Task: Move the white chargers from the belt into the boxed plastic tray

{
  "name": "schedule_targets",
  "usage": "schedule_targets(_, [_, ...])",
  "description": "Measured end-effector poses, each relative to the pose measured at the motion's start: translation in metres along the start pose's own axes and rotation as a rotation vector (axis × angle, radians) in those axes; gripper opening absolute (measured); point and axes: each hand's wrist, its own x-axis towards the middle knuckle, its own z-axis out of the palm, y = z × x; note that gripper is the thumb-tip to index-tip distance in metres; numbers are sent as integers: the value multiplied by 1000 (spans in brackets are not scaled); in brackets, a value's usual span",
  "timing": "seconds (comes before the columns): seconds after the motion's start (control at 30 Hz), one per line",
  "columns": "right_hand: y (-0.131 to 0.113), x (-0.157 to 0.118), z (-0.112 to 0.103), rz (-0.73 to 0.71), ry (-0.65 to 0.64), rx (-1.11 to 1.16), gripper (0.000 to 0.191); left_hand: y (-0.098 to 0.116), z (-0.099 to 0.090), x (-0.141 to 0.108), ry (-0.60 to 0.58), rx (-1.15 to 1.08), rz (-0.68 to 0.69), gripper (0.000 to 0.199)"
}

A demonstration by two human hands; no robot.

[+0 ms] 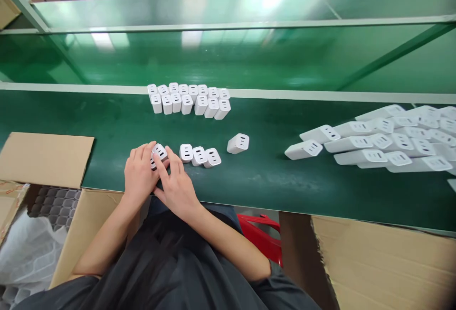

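Note:
Between my hands, near the table's front edge, stand white chargers (159, 151) with dark port slots, partly covered by fingers. My left hand (139, 172) wraps round their left side, fingers together. My right hand (176, 182) holds them from the right, thumb and fingertips against them. Just to the right, three more white chargers (199, 156) stand side by side, ports up. A single charger (238, 144) stands apart, farther right. Two rows of chargers (187, 104) are lined up at the back of the green table (263, 177).
Many white chargers (388, 141) are grouped at the right. A cardboard sheet (46, 158) lies on the table at the left. Below it, an open box holds a grey moulded tray (57, 205) and clear plastic. A red stool (261, 239) and cardboard (384, 262) are below the front edge.

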Motion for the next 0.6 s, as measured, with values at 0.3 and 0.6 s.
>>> schedule_targets(0.3, [0,36,3,69,-97,-88,93,-40,-49,-5,-309,-553,-86,79])
schedule_targets(0.6, [-2,81,-15,6,-407,-115,103,-82,-56,-20,-348,-712,-151,70])
